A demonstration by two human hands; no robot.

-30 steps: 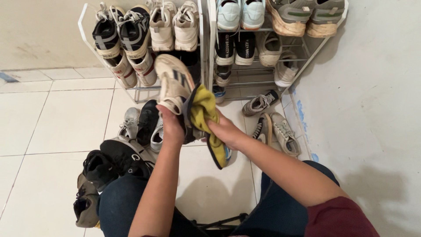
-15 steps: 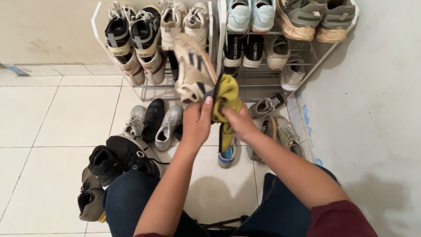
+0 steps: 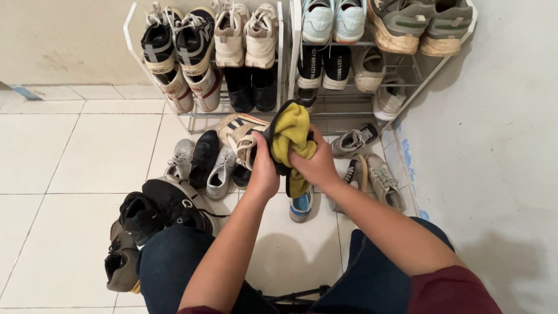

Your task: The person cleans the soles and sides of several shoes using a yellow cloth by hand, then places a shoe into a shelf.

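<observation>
Beige sneaker point(image 3: 243, 135) in left hand point(image 3: 263, 168), yellow cloth point(image 3: 290, 132) under right hand point(image 3: 311, 166)

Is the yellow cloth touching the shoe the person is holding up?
Touching. The head view shows the yellow cloth pressed against the beige shoe by the right hand.

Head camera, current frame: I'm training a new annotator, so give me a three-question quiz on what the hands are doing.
1. True or false: the right hand presses a yellow cloth on the shoe.
2. Which hand grips the beige striped sneaker?
3. The white shoe rack stands: A) against the wall, B) on a table.

Key: 1 true; 2 the left hand; 3 A.
</observation>
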